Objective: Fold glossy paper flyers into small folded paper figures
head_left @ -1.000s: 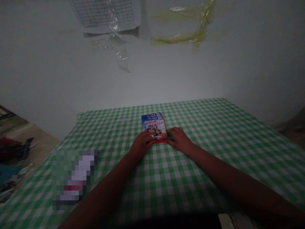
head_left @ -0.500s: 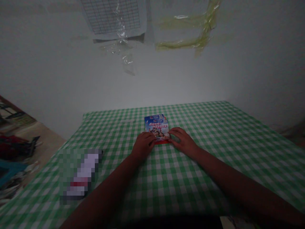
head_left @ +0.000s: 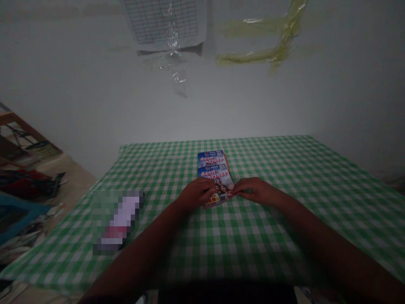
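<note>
1. One front leaflet (head_left: 223, 183) lay mid-tabletop (head_left: 275, 160).
2. Two hands: the right hand (head_left: 257, 191) pinched its four-o'clock edge; the left hand (head_left: 195, 194) covered its eight-o'clock edge, grip impossible to tell.
3. One leaflet stack (head_left: 212, 159) sat just beyond, toward twelve.
4. The tabletop stretched wide toward three.

Green-and-white gingham covers the tablecloth (head_left: 268, 240) right up to its far edge. The front leaflet (head_left: 222, 185) is blue at the top, with red lettering edged in white and a yellow patch near its lower left corner. Toward the tablecloth's far edge, the leaflet stack (head_left: 211, 158) repeats that blue and red, orange-red along its right side. Near the left edge, the pixelated oblong object (head_left: 124, 215) shows pale lavender, dark borders and 1 red band.
</note>
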`<state>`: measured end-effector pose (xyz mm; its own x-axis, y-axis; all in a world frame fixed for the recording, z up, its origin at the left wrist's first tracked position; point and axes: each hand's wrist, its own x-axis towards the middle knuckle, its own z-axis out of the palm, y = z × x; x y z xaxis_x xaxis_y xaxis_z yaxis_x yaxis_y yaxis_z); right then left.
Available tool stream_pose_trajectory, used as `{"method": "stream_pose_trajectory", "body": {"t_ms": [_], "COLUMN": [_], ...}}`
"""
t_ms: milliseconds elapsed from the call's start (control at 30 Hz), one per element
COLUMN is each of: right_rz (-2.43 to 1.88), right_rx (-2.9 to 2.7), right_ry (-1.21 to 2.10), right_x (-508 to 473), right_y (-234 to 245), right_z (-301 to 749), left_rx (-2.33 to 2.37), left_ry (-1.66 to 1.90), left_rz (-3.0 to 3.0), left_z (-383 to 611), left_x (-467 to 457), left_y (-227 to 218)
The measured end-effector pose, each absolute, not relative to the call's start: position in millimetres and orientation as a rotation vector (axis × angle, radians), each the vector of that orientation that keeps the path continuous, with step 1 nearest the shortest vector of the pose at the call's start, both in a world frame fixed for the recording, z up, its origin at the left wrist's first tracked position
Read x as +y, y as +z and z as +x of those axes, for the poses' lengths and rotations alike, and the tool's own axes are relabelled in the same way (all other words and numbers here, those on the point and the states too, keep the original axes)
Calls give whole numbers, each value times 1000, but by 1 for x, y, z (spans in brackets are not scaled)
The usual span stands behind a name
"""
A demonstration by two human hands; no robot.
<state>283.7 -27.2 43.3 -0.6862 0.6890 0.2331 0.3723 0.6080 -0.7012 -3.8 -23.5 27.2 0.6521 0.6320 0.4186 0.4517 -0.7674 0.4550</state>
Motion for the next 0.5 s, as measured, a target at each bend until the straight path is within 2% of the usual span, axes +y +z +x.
{"method": "stream_pose_trajectory", "body": {"t_ms": [333,400,500], "right_rz": [-875,-913,-979], "right_rx": [-2220,-2206,-2194], "right_ry": [1885,1958,1835], "right_x": [-32,-32,-32], "right_y": [66,71,81], "right_z": [313,321,336], "left_rx": [907,946,1045], "left_ry": [711,720,769], "left_rz": [2674,2675,2652], "left_z": [-1,-1,0], "left_x": [-20,-19,-17], "left_y": [20,18,14]}}
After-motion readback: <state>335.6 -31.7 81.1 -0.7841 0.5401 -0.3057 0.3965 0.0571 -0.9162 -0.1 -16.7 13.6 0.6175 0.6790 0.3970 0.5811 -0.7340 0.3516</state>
